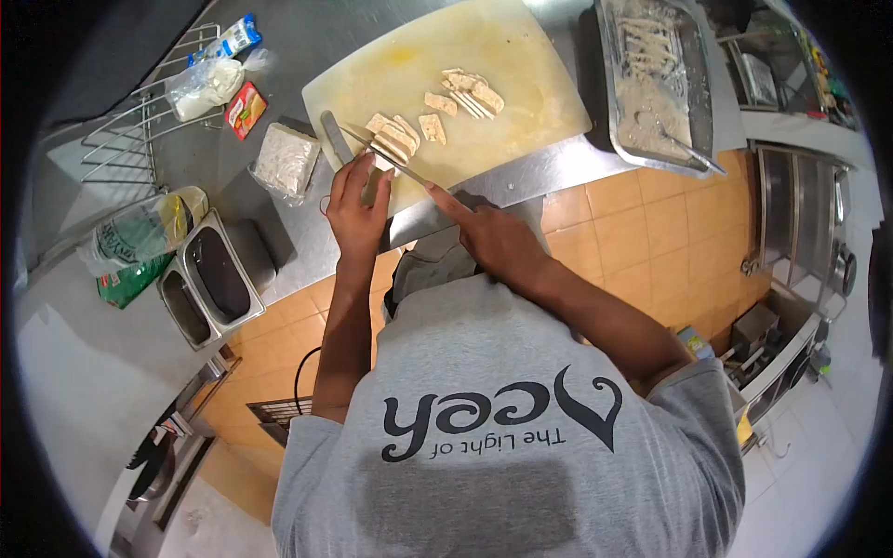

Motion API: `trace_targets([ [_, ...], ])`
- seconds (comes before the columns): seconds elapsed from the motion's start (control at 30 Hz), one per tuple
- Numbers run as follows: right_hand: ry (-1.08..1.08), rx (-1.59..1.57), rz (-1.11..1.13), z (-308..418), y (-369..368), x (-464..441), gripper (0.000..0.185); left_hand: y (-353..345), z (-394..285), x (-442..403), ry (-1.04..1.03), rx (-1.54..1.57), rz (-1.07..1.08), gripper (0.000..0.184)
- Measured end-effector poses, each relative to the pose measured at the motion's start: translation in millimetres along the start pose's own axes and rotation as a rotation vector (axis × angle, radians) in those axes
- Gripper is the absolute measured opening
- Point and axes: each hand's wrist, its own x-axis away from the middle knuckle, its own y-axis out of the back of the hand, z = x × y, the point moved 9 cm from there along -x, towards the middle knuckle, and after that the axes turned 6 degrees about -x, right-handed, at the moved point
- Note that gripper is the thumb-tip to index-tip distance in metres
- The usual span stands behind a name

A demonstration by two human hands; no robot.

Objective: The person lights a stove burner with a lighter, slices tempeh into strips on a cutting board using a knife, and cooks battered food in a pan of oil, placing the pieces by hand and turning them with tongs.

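Right fingers (445,198) grip a knife (402,167), left fingers (361,170) hold part-sliced food (397,141), with cut pieces (484,94) at two o'clock, a seemingly uncut wrapped block (286,163) at nine.

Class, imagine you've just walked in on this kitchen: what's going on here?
Someone is slicing pale food on a cutting board. The right hand holds a knife, and the left hand is at the near end of the slices. More cut pieces lie farther over on the board. A wrapped block sits to the board's left, and a metal tray stands to its right.
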Motion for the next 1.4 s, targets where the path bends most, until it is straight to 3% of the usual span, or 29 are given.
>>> trace_targets([
  [0.2, -0.037, 0.026, 0.046, -4, 8, 23, 0.075, 2, 0, 0, -0.024, -0.028, -0.017, 0.034],
  [0.77, 0.266, 0.007, -0.163, 19, 27, 6, 0.066, 9, -6, 3, 0.002, 0.054, -0.045, 0.033],
  [1.27, 0.169, 0.042, -0.061, 44, 34, 21, 0.068, 9, -3, 3, -0.04, 0.071, -0.062, 0.032],
  [1.4, 0.033, 0.149, 0.013, 35, 26, 21, 0.07, 8, -1, 2, -0.016, 0.076, -0.03, 0.031],
])
